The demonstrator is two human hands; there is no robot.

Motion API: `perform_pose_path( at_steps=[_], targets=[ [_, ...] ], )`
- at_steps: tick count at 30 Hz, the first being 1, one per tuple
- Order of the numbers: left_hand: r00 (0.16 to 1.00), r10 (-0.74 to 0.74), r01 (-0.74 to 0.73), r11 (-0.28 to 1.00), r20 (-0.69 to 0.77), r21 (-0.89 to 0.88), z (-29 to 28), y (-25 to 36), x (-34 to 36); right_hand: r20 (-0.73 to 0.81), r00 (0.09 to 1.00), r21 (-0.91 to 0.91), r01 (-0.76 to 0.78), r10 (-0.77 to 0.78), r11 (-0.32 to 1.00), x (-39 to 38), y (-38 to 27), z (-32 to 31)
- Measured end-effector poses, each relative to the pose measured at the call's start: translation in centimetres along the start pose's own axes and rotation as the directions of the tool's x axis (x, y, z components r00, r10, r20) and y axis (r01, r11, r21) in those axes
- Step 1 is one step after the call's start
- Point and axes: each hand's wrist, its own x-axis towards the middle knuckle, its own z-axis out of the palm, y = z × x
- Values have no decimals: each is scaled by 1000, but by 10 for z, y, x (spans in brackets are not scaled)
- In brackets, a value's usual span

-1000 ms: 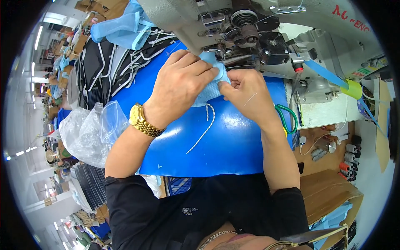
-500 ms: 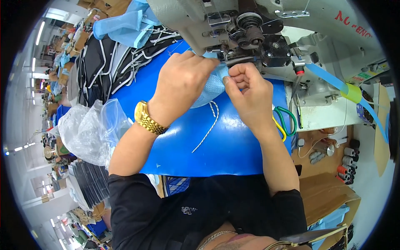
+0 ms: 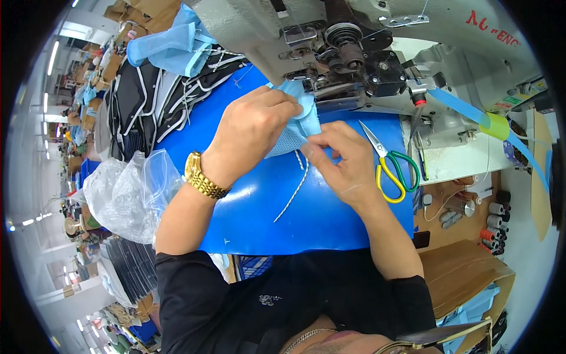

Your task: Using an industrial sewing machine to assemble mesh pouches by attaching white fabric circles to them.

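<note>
In the upper centre of the frame, the left hand point(image 3: 250, 130) has its fingers curled closed over a light-blue mesh fabric piece point(image 3: 283, 143) at the grey metal sewing machine point(image 3: 348, 56); the right hand point(image 3: 345, 159) pinches the fabric's edge. A speckled white cord point(image 3: 293, 196) trails below; green-and-yellow-handled scissors point(image 3: 384, 154) lie right of centre on the glossy blue desk point(image 3: 330, 221).

Machine arm point(image 3: 439, 13): red capital letters point(image 3: 493, 28)
Green sticker point(image 3: 512, 100) on machine: too small to read
Black shirt point(image 3: 236, 310): pale chest print point(image 3: 269, 300), illegible
</note>
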Motion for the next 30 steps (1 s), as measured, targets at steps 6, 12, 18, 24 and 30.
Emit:
perform_pose_path(
  at_steps=[6,12,18,24,30],
  targets=[
    [998,-50,45,995,50,93,-2,3,1,-206,905,163,-344,373,925,9,10,10],
    [999,36,-34,994,-20,99,5,-2,-4,107,895,349,-442,434,826,24,5,-2],
    [1000,9,-8,998,-20,63,5,-1,-2,119,902,421,-424,414,802,19,11,-2],
    [1000,-19,21,994,-23,108,4,5,3,102,920,422,-385,379,821,25,9,-3],
    [997,-69,73,991,-40,111,8,7,3,77,923,369,-378,378,849,27,7,-2]
  ],
)
